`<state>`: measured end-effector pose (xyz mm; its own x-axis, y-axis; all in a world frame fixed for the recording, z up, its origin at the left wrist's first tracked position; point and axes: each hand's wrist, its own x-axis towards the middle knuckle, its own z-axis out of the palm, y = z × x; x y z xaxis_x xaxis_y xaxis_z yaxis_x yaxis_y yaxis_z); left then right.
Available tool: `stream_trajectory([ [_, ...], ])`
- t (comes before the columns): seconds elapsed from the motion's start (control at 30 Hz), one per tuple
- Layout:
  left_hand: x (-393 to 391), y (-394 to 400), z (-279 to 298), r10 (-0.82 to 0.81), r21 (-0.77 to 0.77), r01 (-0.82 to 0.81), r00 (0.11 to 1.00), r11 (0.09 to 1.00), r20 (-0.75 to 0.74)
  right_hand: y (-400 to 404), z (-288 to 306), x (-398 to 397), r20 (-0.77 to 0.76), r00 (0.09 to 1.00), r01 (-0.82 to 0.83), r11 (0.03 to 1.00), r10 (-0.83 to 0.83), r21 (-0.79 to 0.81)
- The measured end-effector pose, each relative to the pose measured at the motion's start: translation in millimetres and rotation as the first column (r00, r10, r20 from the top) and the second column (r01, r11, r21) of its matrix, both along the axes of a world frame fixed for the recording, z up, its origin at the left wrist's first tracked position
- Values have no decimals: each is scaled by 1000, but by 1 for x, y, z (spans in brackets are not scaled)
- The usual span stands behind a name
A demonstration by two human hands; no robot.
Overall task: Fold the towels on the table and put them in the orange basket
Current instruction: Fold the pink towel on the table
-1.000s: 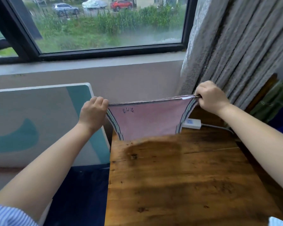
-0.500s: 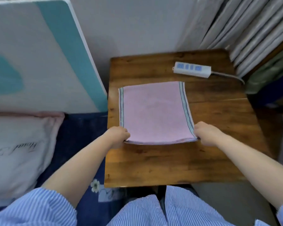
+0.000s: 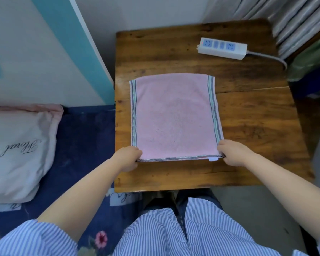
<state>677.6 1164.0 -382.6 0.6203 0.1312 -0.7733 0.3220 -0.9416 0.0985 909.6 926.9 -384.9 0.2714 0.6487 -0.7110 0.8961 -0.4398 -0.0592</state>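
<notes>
A pink towel (image 3: 175,117) with grey-green striped side edges lies flat, folded double, on the small wooden table (image 3: 248,137). My left hand (image 3: 128,157) pinches its near left corner. At the near right corner my right hand (image 3: 233,153) pinches the doubled edge, where a small white label sticks out. No orange basket is in view.
A white power strip (image 3: 222,48) with its cable lies at the table's far right. Grey curtains (image 3: 299,21) hang behind it. A white and teal board (image 3: 50,52) leans at the left above a pillow (image 3: 17,150) on a dark blue bedspread (image 3: 85,145).
A second ago both hands held the towel up in the air by its top corners near the window. It now lies folded on the table, my hands still on its near corners.
</notes>
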Motion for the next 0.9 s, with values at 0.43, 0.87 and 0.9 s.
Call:
stream_trajectory([
  [0.43, -3, 3, -9, -78, -34, 78, 997, 996, 0, 2, 4, -1, -131, 986, 105, 994, -103, 9],
  [0.87, 132, 107, -22, 650, -61, -816, 410, 575, 639, 136, -6, 114, -274, 528, 796, 357, -803, 488],
  [0.9, 143, 113, -27, 651, -24, -829, 421, 559, 631, 145, -12, 125, -249, 532, 797, 380, -809, 470],
])
